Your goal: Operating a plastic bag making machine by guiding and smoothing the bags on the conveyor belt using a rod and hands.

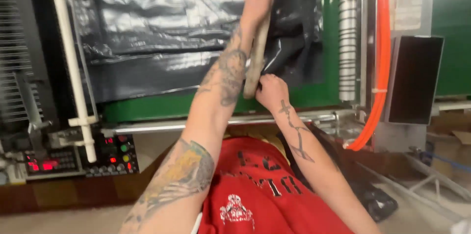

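Note:
A pale wooden stick stands nearly upright in front of a black plastic sheet that hangs on a green machine panel. My left hand is wrapped around the stick high up, near the top edge of the view. My right hand is closed in a fist at the stick's lower end, right against the sheet's bottom edge. Both tattooed forearms rise from my red shirt at the bottom of the view.
A white pipe runs down the left side to a control panel with red displays and coloured buttons. A metal rail crosses below the panel. An orange hose and a black box stand on the right, beside cardboard boxes.

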